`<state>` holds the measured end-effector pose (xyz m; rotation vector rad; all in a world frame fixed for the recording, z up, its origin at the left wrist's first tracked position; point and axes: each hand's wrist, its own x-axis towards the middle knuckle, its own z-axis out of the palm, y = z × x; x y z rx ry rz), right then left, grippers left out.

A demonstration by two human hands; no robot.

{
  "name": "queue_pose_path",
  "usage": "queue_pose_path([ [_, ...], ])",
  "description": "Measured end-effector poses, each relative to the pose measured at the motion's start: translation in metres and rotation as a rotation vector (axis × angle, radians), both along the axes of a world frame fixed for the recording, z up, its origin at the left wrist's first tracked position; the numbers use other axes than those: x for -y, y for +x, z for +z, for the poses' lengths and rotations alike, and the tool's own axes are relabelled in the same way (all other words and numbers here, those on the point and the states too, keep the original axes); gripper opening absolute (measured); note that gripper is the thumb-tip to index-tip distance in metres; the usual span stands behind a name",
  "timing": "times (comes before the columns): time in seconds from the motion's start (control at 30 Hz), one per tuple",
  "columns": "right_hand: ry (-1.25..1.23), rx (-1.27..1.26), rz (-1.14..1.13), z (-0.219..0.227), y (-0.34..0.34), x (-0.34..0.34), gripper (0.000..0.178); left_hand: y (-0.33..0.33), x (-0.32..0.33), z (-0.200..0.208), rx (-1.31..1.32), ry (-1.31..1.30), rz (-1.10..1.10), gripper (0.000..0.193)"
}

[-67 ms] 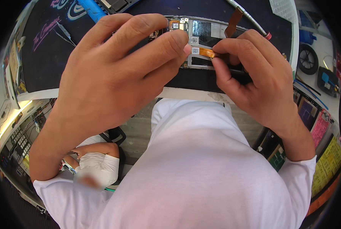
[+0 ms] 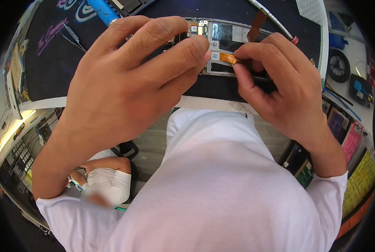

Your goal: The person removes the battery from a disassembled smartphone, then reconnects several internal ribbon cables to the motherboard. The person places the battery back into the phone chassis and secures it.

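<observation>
The opened flat electronic device with its exposed circuit boards and metal shields (image 2: 221, 46) lay on the dark mat of the worktop (image 2: 69, 75), partly hidden under both hands. The left hand (image 2: 128, 84) was spread over the device's left part, fingers curled down and pressing on it to steady it; what lay under the palm could not be made out. The right hand (image 2: 280, 88) pinched a thin dark tool (image 2: 254, 77) between thumb and fingers, its forefinger tip touching the short orange flex ribbon (image 2: 228, 57) that ran across the board. The step in hand looked like seating or freeing that ribbon's connector. The next move would call for light, exact pressure at the ribbon's end while the left hand kept the device from sliding. A blue-handled tool (image 2: 101, 10) lay at the mat's far edge, and a brown strip (image 2: 256, 25) stood up beyond the device.
</observation>
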<state>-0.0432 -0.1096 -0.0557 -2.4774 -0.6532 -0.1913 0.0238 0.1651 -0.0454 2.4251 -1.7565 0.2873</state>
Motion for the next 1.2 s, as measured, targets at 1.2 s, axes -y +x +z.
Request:
queue_pose_path([
  [1.2, 0.049, -0.005, 0.005, -0.009, 0.011, -0.005, 0.027, 0.0, -0.005, 0.001, -0.12, -0.044, 0.136, 0.042],
])
